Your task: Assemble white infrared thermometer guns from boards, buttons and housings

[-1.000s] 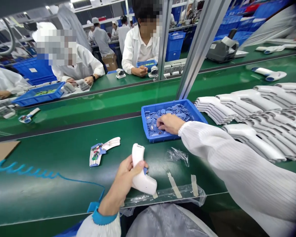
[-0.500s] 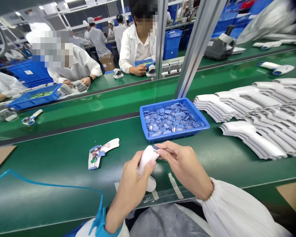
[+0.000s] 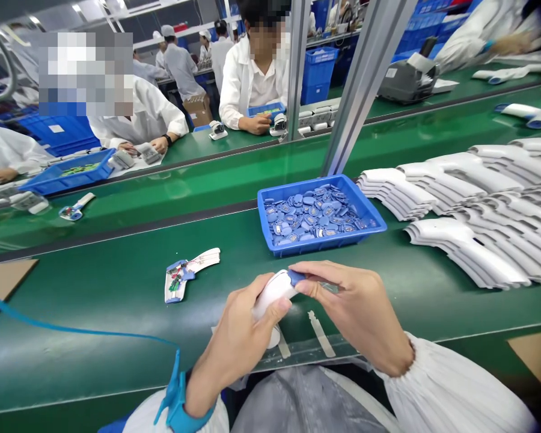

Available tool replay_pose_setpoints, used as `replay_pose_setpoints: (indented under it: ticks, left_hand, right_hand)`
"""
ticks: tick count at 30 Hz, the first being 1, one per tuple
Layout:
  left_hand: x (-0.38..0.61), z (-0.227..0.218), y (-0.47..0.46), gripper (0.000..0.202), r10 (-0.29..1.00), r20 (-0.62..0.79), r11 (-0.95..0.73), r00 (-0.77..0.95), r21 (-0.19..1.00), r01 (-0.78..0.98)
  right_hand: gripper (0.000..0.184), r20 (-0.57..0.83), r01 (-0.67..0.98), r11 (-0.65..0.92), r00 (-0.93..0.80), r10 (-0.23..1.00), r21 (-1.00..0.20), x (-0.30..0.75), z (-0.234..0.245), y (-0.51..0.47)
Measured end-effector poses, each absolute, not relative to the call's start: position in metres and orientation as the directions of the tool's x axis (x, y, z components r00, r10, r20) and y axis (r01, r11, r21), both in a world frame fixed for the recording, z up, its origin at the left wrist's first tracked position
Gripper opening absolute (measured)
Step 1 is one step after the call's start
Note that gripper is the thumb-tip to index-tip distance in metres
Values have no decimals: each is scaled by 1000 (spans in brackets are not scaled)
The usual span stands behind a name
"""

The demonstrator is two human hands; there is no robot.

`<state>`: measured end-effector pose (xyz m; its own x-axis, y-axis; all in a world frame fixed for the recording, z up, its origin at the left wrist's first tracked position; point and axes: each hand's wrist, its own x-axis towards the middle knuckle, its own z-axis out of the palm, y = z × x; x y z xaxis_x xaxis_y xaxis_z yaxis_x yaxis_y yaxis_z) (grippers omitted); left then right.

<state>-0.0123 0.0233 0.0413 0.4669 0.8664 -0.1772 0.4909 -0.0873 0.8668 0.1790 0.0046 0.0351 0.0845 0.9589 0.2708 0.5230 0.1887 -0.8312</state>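
While L hand (image 3: 241, 328) is gripping white handheld-device hsg (image 3: 275, 293) on near side of blue parts bin (image 3: 324, 243), R hand (image 3: 358, 307) is pinching blue cap (image 3: 296, 276) at hsg's end; cap could be seating crooked w/ pinch pushing off-axis.

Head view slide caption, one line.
Left hand holds a white housing while right hand grips a small blue piece at its end.

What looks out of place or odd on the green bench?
Nothing looks spilled. One white shell half lies alone left of the blue tray, wires exposed, unlike the stacked white shells. A tape strip near the bench's front edge has a ragged end.
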Motion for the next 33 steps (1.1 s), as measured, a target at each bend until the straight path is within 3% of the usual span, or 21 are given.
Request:
replay_pose_setpoints:
  ticks: [4,8,12,14,17,20,23,26,28,30,32,33]
  left_hand:
    - [-14,39,23,33,879,-110,-199,464,800,567]
    - [-8,35,20,26,857,-44,-333,514,713,616]
    - [-4,31,21,18,837,22,-462,547,563,685]
    - [-4,24,20,17,842,100,-487,530,563,668]
    - [-1,7,18,28,944,238,-328,229,602,728]
    - [7,-12,16,47,950,311,-186,-9,591,785]
    - [10,-20,19,50,935,341,-284,99,551,785]
    - [2,-12,22,51,935,262,-346,238,542,766]
    - [-7,-3,20,40,939,176,-339,297,632,697]
    - [-14,1,14,27,934,173,-326,314,774,543]
    - [-15,0,8,31,959,223,-276,176,877,394]
    - [-14,-3,8,38,974,221,-225,53,905,362]
  right_hand:
    - [22,257,528,180,75,964,-830,178,37,3]
    - [27,198,523,203,-66,978,-828,172,29,-1]
    - [24,145,496,122,7,989,-859,171,12,-13]
    - [23,73,471,49,33,997,-881,175,9,-19]
    - [25,-53,432,-38,-21,998,-901,180,13,-23]
    - [20,-152,499,-24,-217,964,-866,176,18,-24]
    - [21,-128,568,73,-305,944,-820,164,14,-29]
    - [27,-66,520,66,-230,971,-852,158,8,-38]
    - [30,-179,436,-90,-167,970,-896,159,7,-39]
    - [40,-436,279,-388,-132,890,-878,162,8,-35]
    - [50,-656,100,-651,-196,729,-752,162,8,-30]
    - [52,-702,54,-715,-259,664,-697,161,7,-29]
